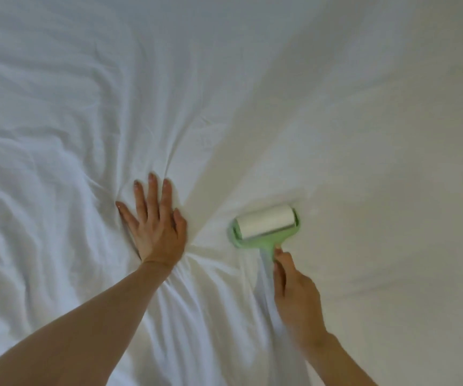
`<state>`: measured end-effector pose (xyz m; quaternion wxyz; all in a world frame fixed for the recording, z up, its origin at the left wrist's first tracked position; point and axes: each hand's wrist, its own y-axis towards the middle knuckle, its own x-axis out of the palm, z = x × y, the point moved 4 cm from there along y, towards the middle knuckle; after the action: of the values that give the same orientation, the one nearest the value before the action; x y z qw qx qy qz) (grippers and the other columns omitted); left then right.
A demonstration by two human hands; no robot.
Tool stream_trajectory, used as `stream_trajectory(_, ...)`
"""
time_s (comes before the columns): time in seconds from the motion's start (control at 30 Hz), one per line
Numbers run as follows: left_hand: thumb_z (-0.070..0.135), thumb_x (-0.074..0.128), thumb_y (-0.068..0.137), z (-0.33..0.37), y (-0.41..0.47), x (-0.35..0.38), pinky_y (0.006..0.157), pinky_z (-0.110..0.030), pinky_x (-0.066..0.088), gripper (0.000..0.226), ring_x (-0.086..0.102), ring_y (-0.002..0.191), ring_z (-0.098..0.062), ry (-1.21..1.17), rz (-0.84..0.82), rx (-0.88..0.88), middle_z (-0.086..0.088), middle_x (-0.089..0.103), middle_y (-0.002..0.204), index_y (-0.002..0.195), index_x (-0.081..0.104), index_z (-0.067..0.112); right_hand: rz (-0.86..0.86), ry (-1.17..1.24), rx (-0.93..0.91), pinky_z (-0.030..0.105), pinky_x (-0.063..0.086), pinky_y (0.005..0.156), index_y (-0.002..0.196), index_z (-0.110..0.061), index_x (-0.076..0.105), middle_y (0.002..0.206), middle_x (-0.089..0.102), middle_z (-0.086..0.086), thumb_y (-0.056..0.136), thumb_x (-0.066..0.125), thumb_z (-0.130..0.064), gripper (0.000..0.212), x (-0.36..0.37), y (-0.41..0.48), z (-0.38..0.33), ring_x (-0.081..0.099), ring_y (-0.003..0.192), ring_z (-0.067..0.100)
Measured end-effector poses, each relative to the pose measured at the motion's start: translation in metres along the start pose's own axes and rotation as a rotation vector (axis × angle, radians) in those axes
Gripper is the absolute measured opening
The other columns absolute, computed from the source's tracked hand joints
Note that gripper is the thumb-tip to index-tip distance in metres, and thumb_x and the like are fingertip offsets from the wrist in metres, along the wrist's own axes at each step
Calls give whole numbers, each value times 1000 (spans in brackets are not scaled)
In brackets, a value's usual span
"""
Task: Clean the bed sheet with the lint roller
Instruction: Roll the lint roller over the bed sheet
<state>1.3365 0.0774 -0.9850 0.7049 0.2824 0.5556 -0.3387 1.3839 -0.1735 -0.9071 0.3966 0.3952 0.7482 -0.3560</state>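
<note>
My flat left hand point(156, 227) pins the soft, wrinkly sheet point(252, 93) while my right hand point(294, 296) grips the light roller point(265, 227) by its handle.

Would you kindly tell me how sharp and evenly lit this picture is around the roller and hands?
Head view: the lint roller and the right hand gripping it are motion-blurred; the left hand, flat on the bed sheet, is sharper; light is soft, without glare, cooler on the sheet's left, warmer on its right; the wide lens stretches the forearms.
</note>
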Motion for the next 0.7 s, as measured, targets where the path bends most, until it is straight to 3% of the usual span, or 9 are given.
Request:
stream_trajectory(0.1,30,32,92,-1,0,1,113,-66,4,60,15,147,-36,-3,10,8,-11,22,159,150,33,16,101,29,-60,31,35,44,120,-24,42,60,59,12,98,23,-38,32,0,81,-35,57,52,35)
stream_trajectory(0.17,30,33,92,-2,2,2,113,-65,5,59,17,146,-37,-4,25,16,-11,23,158,149,34,19,140,11,-77,33,34,52,127,-16,46,75,64,18,101,30,-28,33,1,131,-57,59,67,38)
stream_trajectory(0.23,30,33,91,-2,1,2,114,-65,5,59,16,147,-36,-11,35,19,-11,23,158,150,34,19,83,10,-42,36,37,58,130,-13,45,90,66,19,102,33,-25,32,0,170,-72,60,79,39)
stream_trajectory(0.3,30,32,92,-1,0,0,114,-65,5,59,15,147,-36,-20,40,17,-11,23,159,150,33,18,71,39,-27,36,37,59,130,-14,43,92,66,19,102,33,-25,32,-1,186,-79,60,82,39)
stream_trajectory(0.5,30,34,92,0,1,-2,114,-65,5,60,16,147,-35,-7,33,22,-11,23,158,149,34,16,81,119,-17,30,38,50,123,-23,46,68,61,6,99,36,-27,25,6,70,-45,59,58,30)
stream_trajectory(0.57,31,33,92,0,0,-1,114,-66,6,60,15,147,-35,-2,32,18,-10,23,159,150,34,16,-16,133,135,30,38,50,116,-31,48,70,62,2,95,45,-26,22,30,2,4,59,55,27)
stream_trajectory(0.63,31,33,92,0,0,0,114,-66,5,60,15,147,-34,7,31,19,-10,22,159,150,34,16,-157,-40,363,38,43,51,111,-34,56,74,66,19,87,58,-28,25,78,-50,110,62,56,29)
stream_trajectory(0.67,30,34,92,0,1,0,114,-66,5,60,14,147,-34,11,36,20,-10,22,159,150,34,16,-142,-141,323,44,46,50,112,-37,56,71,63,31,85,56,-33,27,101,-57,138,63,53,28)
stream_trajectory(0.7,30,34,91,0,1,0,114,-66,5,60,15,147,-34,14,41,18,-10,22,159,149,34,16,14,-266,229,49,46,46,113,-40,56,56,58,30,86,53,-40,27,101,-59,149,62,47,28)
